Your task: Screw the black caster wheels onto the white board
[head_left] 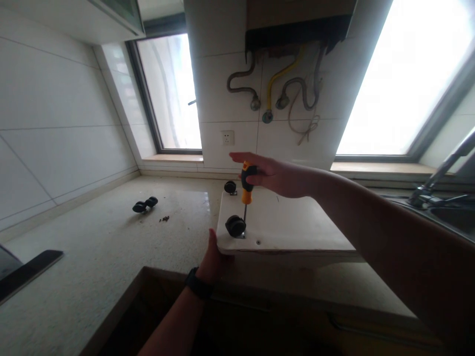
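Observation:
My right hand [265,172] is closed around the black and orange handle of a screwdriver [247,190], with one or more fingers stretched out past the top. The screwdriver stands nearly upright, its tip at the metal plate of a black caster wheel [235,226]. This caster sits near the front left corner of a white box-like piece [297,225] with a flat top. At that corner my left hand [215,259] grips the edge, thumb up along the side and fingers hidden below. A second caster [230,187] stands at the back left corner. A screw hole [259,242] shows near the front edge.
Two loose casters [144,204] lie on the speckled countertop [178,237] at left, near small dark screws or bits [164,218]. A dark flat object [31,274] is at far left. A faucet [441,173] and sink [452,217] are at right. Pipes [272,89] hang on the wall.

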`<state>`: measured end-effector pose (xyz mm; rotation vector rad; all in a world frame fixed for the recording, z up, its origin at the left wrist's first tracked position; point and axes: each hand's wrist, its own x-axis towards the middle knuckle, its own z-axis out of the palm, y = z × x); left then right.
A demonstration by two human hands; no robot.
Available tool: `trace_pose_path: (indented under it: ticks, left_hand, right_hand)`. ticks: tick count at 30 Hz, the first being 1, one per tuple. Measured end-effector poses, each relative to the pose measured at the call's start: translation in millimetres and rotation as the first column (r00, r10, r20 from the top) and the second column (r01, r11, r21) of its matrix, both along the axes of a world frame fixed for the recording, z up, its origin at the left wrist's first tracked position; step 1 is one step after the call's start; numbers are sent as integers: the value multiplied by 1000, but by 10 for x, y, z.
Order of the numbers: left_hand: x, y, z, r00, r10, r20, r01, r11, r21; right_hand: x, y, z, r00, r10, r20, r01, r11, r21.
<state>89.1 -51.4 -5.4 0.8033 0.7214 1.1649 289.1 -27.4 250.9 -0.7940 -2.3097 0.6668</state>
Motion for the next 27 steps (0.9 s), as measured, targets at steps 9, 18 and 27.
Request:
trace_pose_path:
  ticks: [9,18,27]
  left_hand:
    - [3,-35,40,999,30,18,-29,999,-26]
    - [-14,-16,5,999,31,23,-32,999,10]
    - [-17,15,-39,994,2,108,0,1000,-12]
  right_hand:
    - [11,5,47,999,52,-7,-52,996,-79]
    - [-31,-80,90,949,-278,152,247,949,193]
    - [-190,-241,109,792,-583,182,469,772,429]
